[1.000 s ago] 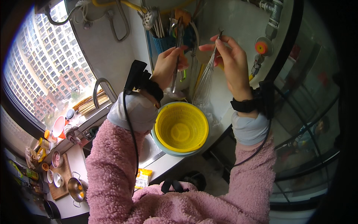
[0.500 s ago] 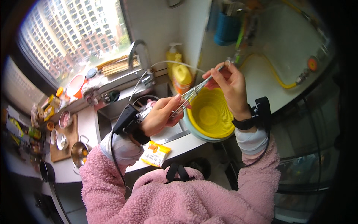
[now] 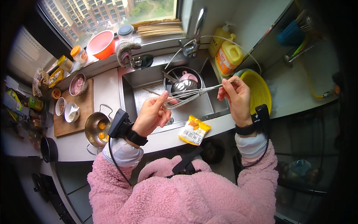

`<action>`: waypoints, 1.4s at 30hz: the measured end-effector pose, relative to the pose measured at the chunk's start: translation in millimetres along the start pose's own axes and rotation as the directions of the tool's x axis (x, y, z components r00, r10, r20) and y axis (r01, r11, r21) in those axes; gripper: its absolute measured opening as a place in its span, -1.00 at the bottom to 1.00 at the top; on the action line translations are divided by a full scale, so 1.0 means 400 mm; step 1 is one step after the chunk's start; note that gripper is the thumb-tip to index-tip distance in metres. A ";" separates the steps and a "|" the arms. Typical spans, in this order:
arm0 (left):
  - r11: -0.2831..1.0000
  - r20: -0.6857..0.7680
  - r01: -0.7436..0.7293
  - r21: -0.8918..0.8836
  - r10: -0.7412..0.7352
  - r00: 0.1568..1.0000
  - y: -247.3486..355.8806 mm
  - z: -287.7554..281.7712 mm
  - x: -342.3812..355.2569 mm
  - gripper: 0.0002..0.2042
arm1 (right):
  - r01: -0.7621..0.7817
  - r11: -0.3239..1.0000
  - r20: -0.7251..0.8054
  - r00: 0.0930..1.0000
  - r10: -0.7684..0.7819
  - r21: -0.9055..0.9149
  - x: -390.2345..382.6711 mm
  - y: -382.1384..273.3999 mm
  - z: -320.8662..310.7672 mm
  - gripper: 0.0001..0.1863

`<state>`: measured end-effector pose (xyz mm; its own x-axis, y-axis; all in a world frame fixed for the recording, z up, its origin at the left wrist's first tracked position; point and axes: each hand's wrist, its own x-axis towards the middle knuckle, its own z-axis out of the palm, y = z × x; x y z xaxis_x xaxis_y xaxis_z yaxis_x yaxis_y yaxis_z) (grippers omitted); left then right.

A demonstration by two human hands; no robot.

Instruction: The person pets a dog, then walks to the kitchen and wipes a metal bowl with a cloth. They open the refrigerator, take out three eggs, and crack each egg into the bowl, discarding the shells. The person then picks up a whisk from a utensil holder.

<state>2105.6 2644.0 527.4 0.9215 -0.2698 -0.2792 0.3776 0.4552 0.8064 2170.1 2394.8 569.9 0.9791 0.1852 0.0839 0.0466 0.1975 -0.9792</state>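
A metal wire whisk [image 3: 190, 94] is held level between my two hands, above the front of the sink [image 3: 149, 93]. My left hand [image 3: 152, 113] pinches the rounded end of its wires between thumb and fingers. At the other end, my right hand [image 3: 237, 98] grips the handle. Below the whisk, a dark pot [image 3: 198, 75] in the sink holds a metal ladle-like bowl [image 3: 183, 86] and a pink item [image 3: 189, 75]. A yellow-and-white packet [image 3: 194, 130] lies on the counter edge between my forearms.
To the left, a steel pot [image 3: 97, 129] contains egg yolks. Behind it, a wooden board [image 3: 82, 100] bears several small bowls. A yellow colander [image 3: 257, 93] stands right of the sink, near a yellow jug [image 3: 228, 58]. The faucet [image 3: 194, 46] rises behind the basin.
My view has swung left, bringing the sink, board and steel pot further in. The whisk has gone from in front of the colander to over the sink, and now lies more level.
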 end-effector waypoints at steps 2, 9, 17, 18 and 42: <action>0.998 -0.045 -0.001 -0.070 -0.002 0.999 -0.020 -0.044 -0.022 -0.54 | 0.018 1.000 0.000 1.000 -0.018 -0.005 -0.020 0.027 0.039 -0.85; 0.952 -0.097 -0.098 -0.290 0.072 0.993 -0.059 -0.104 -0.028 -0.59 | 0.014 0.983 -0.041 0.999 -0.021 -0.182 -0.070 0.049 0.101 -0.84; 0.882 -0.252 -0.107 -0.460 -0.013 0.968 -0.127 -0.061 0.062 -0.72 | 0.019 0.919 -0.011 1.000 -0.025 -0.393 -0.061 0.110 0.100 -0.85; 0.885 -0.270 -0.115 -0.451 -0.013 0.963 -0.133 -0.059 0.081 -0.73 | 0.026 0.909 0.009 1.000 -0.025 -0.417 -0.050 0.116 0.093 -0.84; -0.059 0.159 -0.148 0.987 0.433 0.887 -0.049 -0.313 0.994 -0.55 | -0.309 0.837 -0.155 0.951 0.267 -0.453 0.278 0.372 -0.137 -0.64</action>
<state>2476.0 2633.9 335.4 0.9668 -0.1771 0.1843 -0.2479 -0.8248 0.5081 2296.8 2392.0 423.3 0.9744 0.0797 -0.2103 -0.1736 -0.3276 -0.9287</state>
